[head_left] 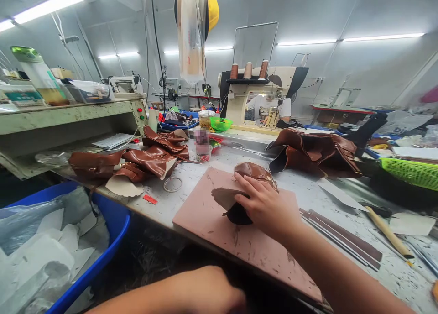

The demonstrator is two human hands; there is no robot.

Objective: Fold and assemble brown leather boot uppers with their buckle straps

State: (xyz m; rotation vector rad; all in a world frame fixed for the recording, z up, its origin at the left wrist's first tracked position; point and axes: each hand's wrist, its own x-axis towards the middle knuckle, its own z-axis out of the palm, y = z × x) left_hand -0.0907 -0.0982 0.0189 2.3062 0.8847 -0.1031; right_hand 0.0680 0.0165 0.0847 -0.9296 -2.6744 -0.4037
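Note:
A brown leather boot upper [251,170] with a pale lining flap and a dark inner side rests on a pink board [201,213]. My right hand [262,204] grips it from above, fingers over the leather and thumb near the pale flap. A small metal buckle shows beside the hand. Low in the view, over the dark gap in front of the table, is my left hand [214,289]; it is smeared by motion and its fingers are hidden. More brown leather uppers [150,159] lie piled to the left, and others [315,152] to the right.
At left stands a blue bin [118,232] of scraps. A tape ring [172,184] and red scrap [150,199] lie left of the board; brown strips [345,236] and a wooden-handled tool [390,232] lie right. Behind are a sewing machine [290,81] and a person [284,106].

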